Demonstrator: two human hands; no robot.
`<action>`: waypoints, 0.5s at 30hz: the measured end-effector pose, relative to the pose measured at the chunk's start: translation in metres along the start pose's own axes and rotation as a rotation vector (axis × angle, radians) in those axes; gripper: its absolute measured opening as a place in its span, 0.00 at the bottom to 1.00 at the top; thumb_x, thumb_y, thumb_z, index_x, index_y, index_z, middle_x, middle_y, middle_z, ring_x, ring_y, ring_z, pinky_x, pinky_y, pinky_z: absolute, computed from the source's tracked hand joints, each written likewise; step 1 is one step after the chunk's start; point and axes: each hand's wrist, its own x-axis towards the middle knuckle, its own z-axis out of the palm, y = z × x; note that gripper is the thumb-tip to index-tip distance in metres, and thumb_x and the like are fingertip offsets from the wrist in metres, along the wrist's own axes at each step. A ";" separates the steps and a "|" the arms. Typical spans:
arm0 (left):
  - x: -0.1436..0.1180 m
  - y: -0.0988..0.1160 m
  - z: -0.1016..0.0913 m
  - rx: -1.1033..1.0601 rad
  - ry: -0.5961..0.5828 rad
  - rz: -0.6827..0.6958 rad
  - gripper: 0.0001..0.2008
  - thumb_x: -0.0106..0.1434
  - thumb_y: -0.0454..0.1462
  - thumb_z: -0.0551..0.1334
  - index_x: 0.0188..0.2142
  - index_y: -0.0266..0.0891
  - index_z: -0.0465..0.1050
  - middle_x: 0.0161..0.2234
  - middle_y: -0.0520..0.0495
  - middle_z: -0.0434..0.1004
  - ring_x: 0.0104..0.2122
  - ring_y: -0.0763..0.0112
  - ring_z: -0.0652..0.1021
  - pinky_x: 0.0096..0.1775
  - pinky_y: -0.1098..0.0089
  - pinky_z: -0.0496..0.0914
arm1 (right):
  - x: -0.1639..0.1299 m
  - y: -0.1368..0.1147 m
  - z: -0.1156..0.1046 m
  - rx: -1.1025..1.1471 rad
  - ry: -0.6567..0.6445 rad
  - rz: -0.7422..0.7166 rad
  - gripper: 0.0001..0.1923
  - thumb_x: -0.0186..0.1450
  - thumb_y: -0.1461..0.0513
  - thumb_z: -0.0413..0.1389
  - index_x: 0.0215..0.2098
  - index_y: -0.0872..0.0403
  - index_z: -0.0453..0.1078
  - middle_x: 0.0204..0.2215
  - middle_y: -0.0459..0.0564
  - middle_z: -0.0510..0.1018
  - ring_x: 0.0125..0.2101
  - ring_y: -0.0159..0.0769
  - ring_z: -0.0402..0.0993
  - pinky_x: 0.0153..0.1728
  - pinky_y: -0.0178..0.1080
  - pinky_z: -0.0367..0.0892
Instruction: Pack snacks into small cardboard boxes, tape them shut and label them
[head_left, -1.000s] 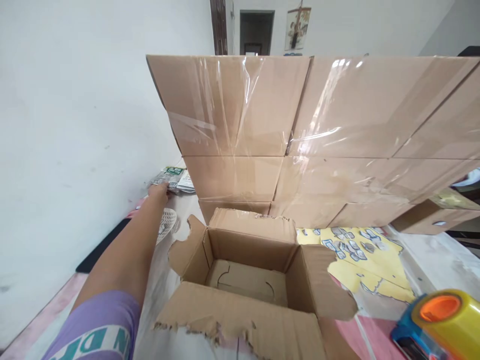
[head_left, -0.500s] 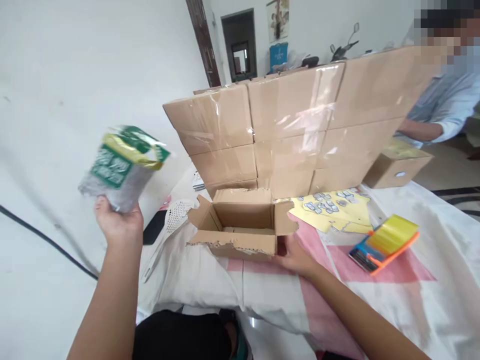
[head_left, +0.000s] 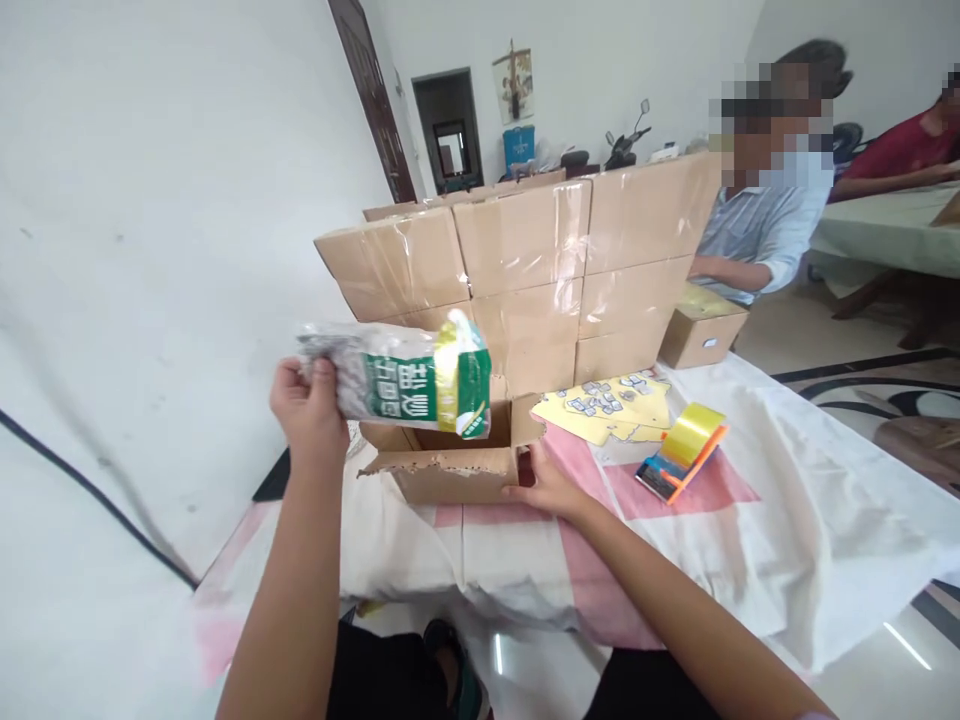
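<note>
White wall fills the left side, and against it the left hand (head_left: pixel 307 408) is closed around one end of a green-and-silver packet (head_left: pixel 401 382), held sideways in the air just above the open cardboard box (head_left: pixel 450 470) on the cloth-covered table (head_left: pixel 787 520). Right of the box, the right hand (head_left: pixel 547 487) lies open with its fingers against the box's side; farther right sit a yellow sticker sheet (head_left: pixel 611 405) and a tape dispenser (head_left: pixel 682 450), with stacked taped cartons (head_left: pixel 525 270) behind.
</note>
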 end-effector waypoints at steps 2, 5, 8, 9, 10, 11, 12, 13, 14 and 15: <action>-0.011 0.000 0.017 0.079 -0.156 -0.017 0.13 0.68 0.50 0.56 0.38 0.43 0.61 0.33 0.52 0.69 0.34 0.69 0.74 0.38 0.67 0.71 | 0.000 0.001 0.000 -0.002 0.000 0.000 0.43 0.58 0.55 0.68 0.63 0.53 0.50 0.59 0.61 0.68 0.60 0.50 0.67 0.60 0.52 0.64; -0.030 -0.004 0.036 0.318 -0.614 -0.049 0.10 0.65 0.46 0.60 0.35 0.42 0.68 0.32 0.51 0.74 0.33 0.65 0.75 0.38 0.66 0.71 | 0.003 0.005 -0.002 0.048 0.020 0.024 0.40 0.59 0.55 0.67 0.62 0.51 0.51 0.60 0.60 0.66 0.59 0.50 0.68 0.59 0.53 0.65; -0.044 -0.013 0.045 0.558 -0.901 -0.090 0.10 0.59 0.42 0.62 0.23 0.42 0.68 0.28 0.47 0.76 0.35 0.57 0.77 0.41 0.60 0.72 | 0.006 0.008 -0.005 0.104 0.074 0.009 0.40 0.59 0.56 0.66 0.62 0.49 0.50 0.62 0.59 0.64 0.58 0.49 0.68 0.58 0.54 0.66; -0.047 -0.016 0.046 0.615 -0.927 -0.097 0.12 0.58 0.41 0.63 0.21 0.42 0.67 0.30 0.44 0.78 0.39 0.53 0.78 0.45 0.58 0.72 | 0.006 0.009 -0.005 0.100 0.078 -0.001 0.41 0.58 0.57 0.67 0.63 0.48 0.50 0.61 0.58 0.64 0.58 0.49 0.68 0.59 0.54 0.66; -0.050 -0.018 0.045 0.659 -0.936 -0.100 0.12 0.57 0.42 0.64 0.20 0.42 0.68 0.35 0.41 0.81 0.45 0.49 0.78 0.49 0.56 0.71 | 0.006 0.010 -0.006 0.090 0.075 -0.011 0.43 0.57 0.57 0.68 0.63 0.48 0.51 0.61 0.58 0.65 0.59 0.50 0.67 0.59 0.54 0.66; -0.053 -0.019 0.043 0.693 -0.937 -0.099 0.11 0.57 0.43 0.65 0.21 0.42 0.71 0.41 0.39 0.82 0.51 0.45 0.75 0.54 0.54 0.69 | 0.006 0.011 -0.006 0.080 0.069 -0.019 0.43 0.56 0.57 0.68 0.63 0.48 0.51 0.61 0.58 0.65 0.59 0.51 0.67 0.59 0.55 0.66; -0.055 -0.018 0.040 0.728 -0.930 -0.101 0.10 0.57 0.44 0.65 0.25 0.41 0.74 0.49 0.36 0.80 0.57 0.40 0.71 0.58 0.51 0.66 | 0.006 0.012 -0.006 0.074 0.067 -0.027 0.44 0.55 0.57 0.69 0.63 0.48 0.52 0.60 0.58 0.66 0.59 0.51 0.67 0.59 0.56 0.65; -0.058 -0.016 0.036 0.771 -0.902 -0.102 0.11 0.57 0.45 0.65 0.30 0.39 0.78 0.57 0.34 0.75 0.61 0.35 0.66 0.60 0.47 0.63 | 0.005 0.012 -0.006 0.067 0.072 -0.036 0.44 0.55 0.57 0.69 0.64 0.49 0.53 0.60 0.58 0.67 0.60 0.52 0.66 0.60 0.56 0.65; -0.060 -0.013 0.032 0.822 -0.854 -0.093 0.16 0.58 0.46 0.65 0.38 0.36 0.80 0.63 0.32 0.69 0.64 0.31 0.62 0.61 0.43 0.60 | 0.005 0.013 -0.006 0.059 0.083 -0.045 0.45 0.54 0.57 0.70 0.64 0.49 0.54 0.59 0.58 0.68 0.60 0.53 0.66 0.61 0.57 0.64; -0.061 -0.009 0.029 0.869 -0.794 -0.066 0.21 0.59 0.46 0.64 0.47 0.34 0.78 0.67 0.31 0.62 0.65 0.29 0.59 0.61 0.39 0.58 | 0.004 0.013 -0.006 0.053 0.103 -0.051 0.45 0.52 0.57 0.71 0.63 0.50 0.56 0.59 0.57 0.69 0.60 0.53 0.65 0.61 0.57 0.64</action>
